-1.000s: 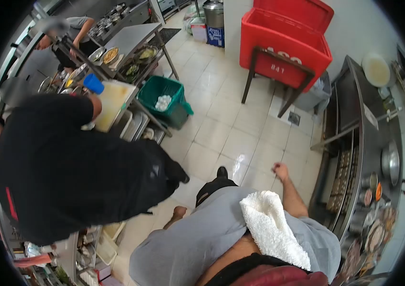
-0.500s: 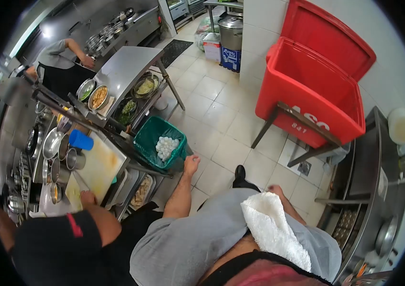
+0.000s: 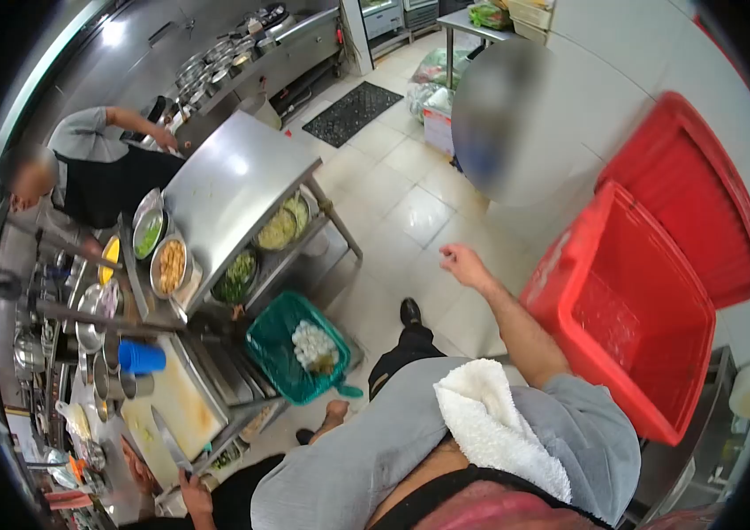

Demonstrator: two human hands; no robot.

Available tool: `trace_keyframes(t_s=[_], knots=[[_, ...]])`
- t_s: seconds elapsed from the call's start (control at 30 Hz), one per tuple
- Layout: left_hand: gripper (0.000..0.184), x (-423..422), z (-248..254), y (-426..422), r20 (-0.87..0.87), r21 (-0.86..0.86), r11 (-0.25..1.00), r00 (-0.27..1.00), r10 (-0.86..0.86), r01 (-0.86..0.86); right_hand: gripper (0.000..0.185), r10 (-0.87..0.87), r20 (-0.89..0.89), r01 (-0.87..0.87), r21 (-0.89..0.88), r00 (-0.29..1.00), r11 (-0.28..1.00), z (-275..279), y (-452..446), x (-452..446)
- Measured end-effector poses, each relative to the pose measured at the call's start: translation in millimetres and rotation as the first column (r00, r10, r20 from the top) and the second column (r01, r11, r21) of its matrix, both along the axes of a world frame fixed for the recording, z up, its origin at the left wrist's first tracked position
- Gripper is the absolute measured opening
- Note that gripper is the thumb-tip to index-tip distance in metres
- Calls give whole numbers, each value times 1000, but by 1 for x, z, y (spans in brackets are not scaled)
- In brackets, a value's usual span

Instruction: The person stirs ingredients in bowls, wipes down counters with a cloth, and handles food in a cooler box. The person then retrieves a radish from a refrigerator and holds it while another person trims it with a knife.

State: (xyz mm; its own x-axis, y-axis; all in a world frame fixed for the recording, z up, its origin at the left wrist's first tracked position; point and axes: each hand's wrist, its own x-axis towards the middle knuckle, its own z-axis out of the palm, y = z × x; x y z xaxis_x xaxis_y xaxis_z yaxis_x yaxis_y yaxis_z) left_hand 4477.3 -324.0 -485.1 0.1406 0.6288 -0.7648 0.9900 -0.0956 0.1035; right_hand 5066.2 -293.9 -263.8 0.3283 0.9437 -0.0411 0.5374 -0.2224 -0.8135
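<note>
My right hand (image 3: 463, 264) is stretched forward over the tiled floor, left of the red cooler (image 3: 560, 309). Its fingers are loosely bent and a little apart, with nothing visible in them. Low beside my body hangs my left hand (image 3: 336, 411), nearest to the green lined bin (image 3: 280, 369); its fingers cannot be made out. White round pieces (image 3: 314, 346) lie inside that bin. The cooler's lid (image 3: 693, 194) is raised. A white towel (image 3: 499, 424) lies over my grey shirt.
At left a co-worker's hand grips a knife (image 3: 170, 439) by a cutting board (image 3: 203, 397). Another person stands behind the steel table (image 3: 238, 168). Bowls, a blue cup (image 3: 141, 357) and steel pots crowd the counter. A black mat (image 3: 353, 115) lies on the floor ahead.
My right hand has swung forward and my left hand back towards my body. The view has moved forward, bringing the cooler closer on the right. The nearby co-worker's capped head has left the view.
</note>
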Motion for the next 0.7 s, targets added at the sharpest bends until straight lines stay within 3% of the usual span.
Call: trace_keyframes(t_s=[0.07, 0.1, 0.17, 0.2, 0.23, 0.27, 0.3, 0.33, 0.37, 0.4, 0.43, 0.47, 0.6, 0.63, 0.7], knots=[[29, 84, -19, 58, 40, -32, 956, 956, -291, 292, 35, 82, 129, -74, -66, 988, 995, -37, 26, 23], [29, 126, -22, 95, 46, -6, 901, 900, -433, 433, 37, 104, 126, -77, -200, 987, 977, -77, 37, 42], [30, 206, -19, 176, -30, 164, 712, 725, -689, 683, 35, 91, 126, -37, -377, 988, 925, -121, 30, 68], [31, 250, -14, 219, -72, 256, 673, 708, -702, 693, 33, 132, 141, -59, -429, 981, 901, -154, 21, 88], [30, 297, -38, 262, 290, 303, 939, 922, -256, 165, 36, 175, 93, -84, -604, 980, 793, -159, 18, 105], [30, 357, 44, 298, 567, -100, 949, 767, 300, -298, 37, 139, 87, -45, -672, 986, 739, -169, 12, 122], [29, 398, 65, 336, 609, 121, 942, 773, 178, -313, 38, 102, 84, -8, -733, 991, 680, -180, 7, 138], [30, 437, 72, 377, 768, 245, 928, 640, -10, -280, 38, 64, 138, 52, -702, 988, 710, -186, 3, 153], [31, 481, 81, 418, 825, 139, 937, 561, 70, -321, 38, 23, 193, 114, -668, 981, 736, -188, 6, 166], [32, 520, 123, 445, 848, 152, 938, 528, 37, -311, 38, 16, 186, 116, -674, 982, 729, -188, 20, 178], [30, 554, 144, 477, 874, 88, 953, 481, 66, -290, 38, -108, 88, 138, -741, 990, 658, -186, 33, 191], [28, 584, 126, 514, 879, 182, 934, 476, -15, -308, 38, -242, 4, 147, -802, 970, 579, -184, 46, 206], [26, 658, 153, 610, 906, 137, 929, 422, 23, -344, 35, -342, -13, 175, -840, 940, 514, -208, 152, 284], [26, 661, 141, 627, 892, 138, 929, 451, 35, -343, 33, -53, -12, 24, -768, 999, 640, -257, 175, 315], [28, 654, 98, 660, 874, -18, 921, 440, 204, -390, 27, 78, 8, -47, -734, 997, 677, -250, 254, 361]])
